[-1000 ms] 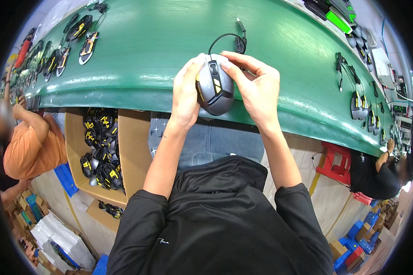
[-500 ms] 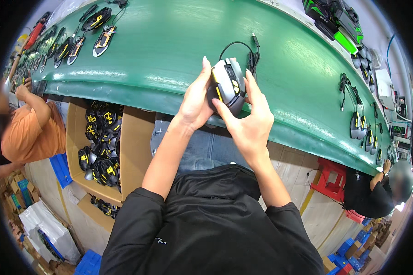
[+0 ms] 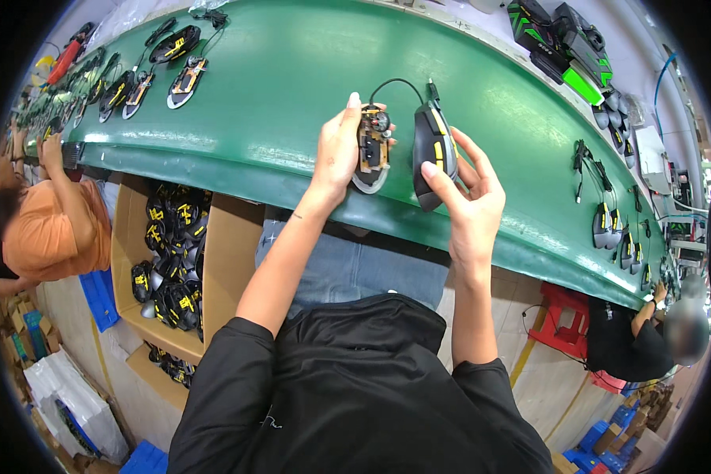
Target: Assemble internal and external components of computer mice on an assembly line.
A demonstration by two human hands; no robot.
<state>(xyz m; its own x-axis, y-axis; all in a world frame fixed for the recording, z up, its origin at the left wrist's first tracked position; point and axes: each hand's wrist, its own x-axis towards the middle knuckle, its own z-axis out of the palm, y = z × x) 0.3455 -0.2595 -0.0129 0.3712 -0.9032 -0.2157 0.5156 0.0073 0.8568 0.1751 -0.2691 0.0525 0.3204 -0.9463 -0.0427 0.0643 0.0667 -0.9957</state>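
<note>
My left hand (image 3: 336,158) is closed on the edge of a computer mouse base (image 3: 371,162), whose bare circuit board and wheel face up. A black cable (image 3: 403,80) arcs from its far end toward a plug on the bench. To the right, apart from the base, my right hand (image 3: 475,193) grips the mouse's top shell (image 3: 428,154), black and grey with yellow side parts. My right thumb presses on its near side, with the fingers round the other side. Both pieces are held over the near part of the green bench (image 3: 292,95).
Opened mouse bases (image 3: 186,81) and shells (image 3: 175,45) lie at far left, and cabled mice (image 3: 606,225) at right. A cardboard box (image 3: 233,245) of shells stands below the bench. Co-workers sit on either side. A red stool (image 3: 561,320) and packages (image 3: 561,39) are at right.
The mouse, whole in both hands before, is now in two pieces. My right hand has moved right with the top shell, while the base stays in my left hand.
</note>
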